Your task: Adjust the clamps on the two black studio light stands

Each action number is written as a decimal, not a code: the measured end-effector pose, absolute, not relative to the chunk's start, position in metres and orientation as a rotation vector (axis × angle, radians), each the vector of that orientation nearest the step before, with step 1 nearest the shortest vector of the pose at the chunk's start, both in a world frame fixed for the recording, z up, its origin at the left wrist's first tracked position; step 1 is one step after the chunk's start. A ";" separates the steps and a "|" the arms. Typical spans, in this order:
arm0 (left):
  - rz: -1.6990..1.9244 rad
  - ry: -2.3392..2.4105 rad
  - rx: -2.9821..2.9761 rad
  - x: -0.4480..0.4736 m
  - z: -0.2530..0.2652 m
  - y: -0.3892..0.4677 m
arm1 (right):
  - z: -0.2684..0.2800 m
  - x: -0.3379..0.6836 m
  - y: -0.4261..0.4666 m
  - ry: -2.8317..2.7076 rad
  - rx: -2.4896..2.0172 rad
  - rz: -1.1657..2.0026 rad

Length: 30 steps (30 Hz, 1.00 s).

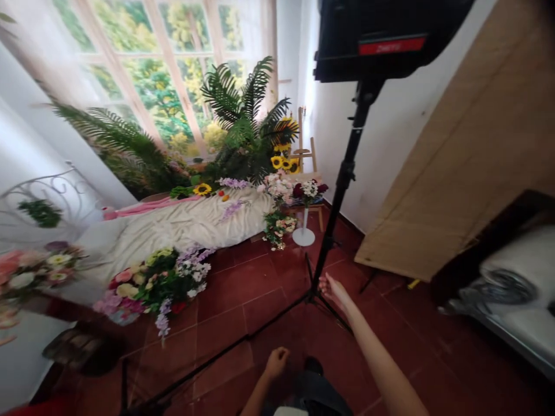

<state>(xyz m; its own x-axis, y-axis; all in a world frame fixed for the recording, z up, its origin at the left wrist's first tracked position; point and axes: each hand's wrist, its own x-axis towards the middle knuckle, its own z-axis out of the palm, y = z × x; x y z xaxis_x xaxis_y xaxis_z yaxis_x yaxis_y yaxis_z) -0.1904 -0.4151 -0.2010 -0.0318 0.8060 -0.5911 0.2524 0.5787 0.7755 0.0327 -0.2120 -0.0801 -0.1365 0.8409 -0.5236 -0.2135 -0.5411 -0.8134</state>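
Observation:
A black light stand [333, 225] rises from the tiled floor in front of me and carries a large black studio light [390, 34] with a red label. My right hand [333, 290] reaches out beside the stand's lower pole, its fingers loosely curled and apart. Nothing shows in it; whether the fingertips touch the pole I cannot make out. Lower down, close to my body, my left hand [277, 363] is held over the floor with its fingers folded in. No object shows in that hand.
Artificial flowers [147, 283] stand at the left by a bed-like surface draped in cream cloth [191, 222]. Potted palms [245, 127], sunflowers [284, 162] and a white pedestal [304, 236] are behind. A tan hanging panel [437, 150] and wrapped bundles [515, 277] are at right.

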 end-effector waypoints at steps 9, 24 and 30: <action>0.822 1.388 1.137 -0.101 -0.162 -0.291 | -0.014 0.111 -0.103 -0.659 -0.890 1.970; 1.629 1.186 1.339 0.016 0.041 -0.039 | -0.028 0.135 -0.071 0.099 -0.261 2.511; 1.537 1.437 1.182 0.025 0.026 -0.022 | -0.024 0.137 -0.070 0.199 -0.312 2.464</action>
<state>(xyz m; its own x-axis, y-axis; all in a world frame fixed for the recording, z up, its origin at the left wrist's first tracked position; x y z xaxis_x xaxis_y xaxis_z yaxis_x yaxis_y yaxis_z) 0.0255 -0.0221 0.0255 -0.3273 0.9332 0.1485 0.0852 -0.1274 0.9882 0.1371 -0.0696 -0.0243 -0.7682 0.5804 -0.2703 -0.6162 -0.7848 0.0659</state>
